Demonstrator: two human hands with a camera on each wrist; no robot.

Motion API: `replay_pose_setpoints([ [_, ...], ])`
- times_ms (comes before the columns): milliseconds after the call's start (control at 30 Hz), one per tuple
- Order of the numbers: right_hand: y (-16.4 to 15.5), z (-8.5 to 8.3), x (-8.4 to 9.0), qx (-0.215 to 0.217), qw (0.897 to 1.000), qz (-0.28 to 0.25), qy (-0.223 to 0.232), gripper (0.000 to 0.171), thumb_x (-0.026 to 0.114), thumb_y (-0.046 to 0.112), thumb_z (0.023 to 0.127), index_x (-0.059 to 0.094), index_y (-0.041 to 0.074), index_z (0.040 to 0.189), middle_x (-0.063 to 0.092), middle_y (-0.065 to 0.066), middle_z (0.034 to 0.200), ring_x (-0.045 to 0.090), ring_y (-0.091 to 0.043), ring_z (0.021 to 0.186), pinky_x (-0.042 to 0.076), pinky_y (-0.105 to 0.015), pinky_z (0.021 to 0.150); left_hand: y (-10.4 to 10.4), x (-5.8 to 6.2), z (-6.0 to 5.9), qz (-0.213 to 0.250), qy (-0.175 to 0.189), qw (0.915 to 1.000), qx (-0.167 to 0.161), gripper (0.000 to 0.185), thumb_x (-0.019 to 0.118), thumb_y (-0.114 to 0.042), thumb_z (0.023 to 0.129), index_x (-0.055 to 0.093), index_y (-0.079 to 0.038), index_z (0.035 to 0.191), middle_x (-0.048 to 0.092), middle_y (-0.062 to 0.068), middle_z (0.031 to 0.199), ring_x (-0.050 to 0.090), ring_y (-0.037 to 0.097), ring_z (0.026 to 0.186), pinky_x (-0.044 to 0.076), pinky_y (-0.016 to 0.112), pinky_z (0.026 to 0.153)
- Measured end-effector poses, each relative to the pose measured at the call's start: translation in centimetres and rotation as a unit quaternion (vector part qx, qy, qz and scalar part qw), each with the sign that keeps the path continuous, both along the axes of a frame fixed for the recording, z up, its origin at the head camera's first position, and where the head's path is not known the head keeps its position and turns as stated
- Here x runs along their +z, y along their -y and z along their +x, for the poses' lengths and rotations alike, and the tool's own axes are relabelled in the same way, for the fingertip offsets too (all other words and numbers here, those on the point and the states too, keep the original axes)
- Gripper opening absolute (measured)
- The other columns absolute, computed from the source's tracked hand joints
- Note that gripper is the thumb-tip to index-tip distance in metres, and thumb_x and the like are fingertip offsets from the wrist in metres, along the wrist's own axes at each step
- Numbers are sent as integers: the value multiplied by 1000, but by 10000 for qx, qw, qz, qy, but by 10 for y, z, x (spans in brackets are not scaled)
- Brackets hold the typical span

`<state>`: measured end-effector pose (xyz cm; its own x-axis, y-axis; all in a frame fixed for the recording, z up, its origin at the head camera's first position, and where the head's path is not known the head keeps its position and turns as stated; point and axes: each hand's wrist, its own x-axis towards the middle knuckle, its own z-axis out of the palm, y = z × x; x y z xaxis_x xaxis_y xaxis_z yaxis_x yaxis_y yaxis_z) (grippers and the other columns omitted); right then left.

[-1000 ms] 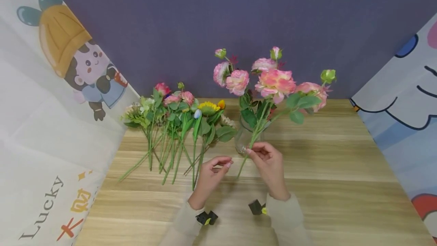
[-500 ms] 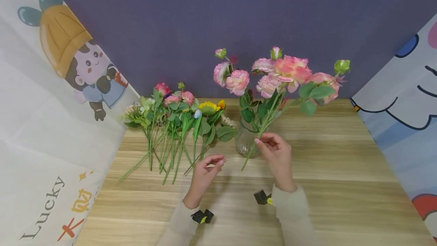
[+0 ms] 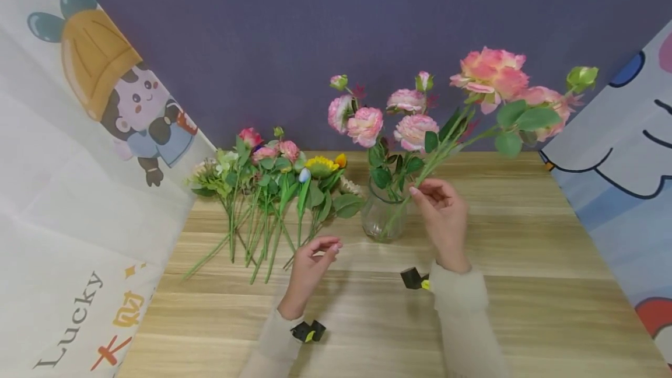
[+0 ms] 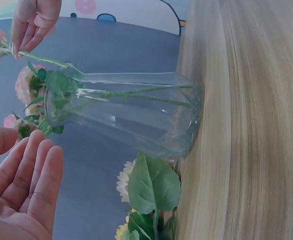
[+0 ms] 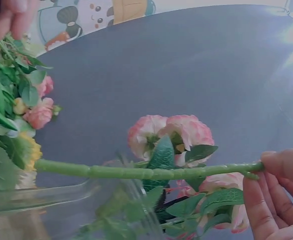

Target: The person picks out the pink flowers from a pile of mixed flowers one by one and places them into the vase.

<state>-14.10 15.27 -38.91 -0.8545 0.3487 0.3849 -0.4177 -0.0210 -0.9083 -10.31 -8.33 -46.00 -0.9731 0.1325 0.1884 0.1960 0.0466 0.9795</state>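
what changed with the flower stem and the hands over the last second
The right hand, pinching the pink flower stem, rose and moved right and toward the wall, so the blooms lifted up and to the right and the stem's lower end now sits at the glass vase. The grip never let go. The left hand drifted slightly left, holding nothing. The vase, its flowers and the flower pile stayed put.

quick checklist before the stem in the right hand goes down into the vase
1. Right hand pinches the rose stem: ok.
2. Stem's lower end at the vase mouth: cannot tell, though the left wrist view suggests it is entering.
3. Glass vase upright on the table: ok.
4. Room among the flowers in the vase: cannot tell.
5. Left hand steadying the vase: not ok, it is apart, holding nothing.
6. Loose flowers apart from the vase: ok.
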Motion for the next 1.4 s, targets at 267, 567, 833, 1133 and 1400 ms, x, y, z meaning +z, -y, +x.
replay_pose_setpoints([
  [267, -5, -8, 11, -23, 9997, 228, -75, 17, 69, -6, 80, 60, -15, 92, 67, 0, 82, 63, -10, 73, 52, -17, 66, 3, 0, -1, -73, -37, 9999, 69, 19, 62, 2, 88, 63, 12, 104, 67, 24, 98, 64, 31, 84, 56, 25, 67],
  [567, -6, -16, 19, -11, 9997, 100, -229, 14, 69, -9, 79, 61, -13, 89, 67, 0, 82, 63, -10, 72, 52, -18, 67, 4, -3, -2, -116, -37, 9999, 54, 21, 60, 2, 90, 61, 15, 106, 67, 25, 98, 65, 18, 83, 56, 25, 67],
  [833, -10, -22, 26, -69, 9994, -72, -339, 11, 70, -10, 78, 64, -5, 86, 67, -1, 78, 61, -10, 68, 51, -18, 64, 6, -4, -1, -119, 71, 9998, 163, 19, 59, 2, 90, 63, 12, 105, 68, 24, 96, 65, 23, 82, 57, 28, 67],
  [1133, -12, -26, 24, -241, 9990, -194, -314, 14, 70, -9, 78, 66, 1, 87, 66, 1, 79, 61, -10, 71, 51, -18, 67, 7, -6, 0, -127, -12, 9997, 196, 19, 60, 3, 89, 62, 14, 105, 67, 25, 95, 65, 21, 81, 57, 28, 66],
  [1400, -13, -29, 23, -270, 9976, -382, -504, 16, 69, -10, 78, 67, 3, 87, 67, -1, 80, 62, -12, 73, 51, -20, 70, 8, -7, 1, -180, 11, 9997, 161, 20, 59, 2, 90, 62, 14, 106, 67, 24, 95, 64, 18, 82, 57, 31, 68],
])
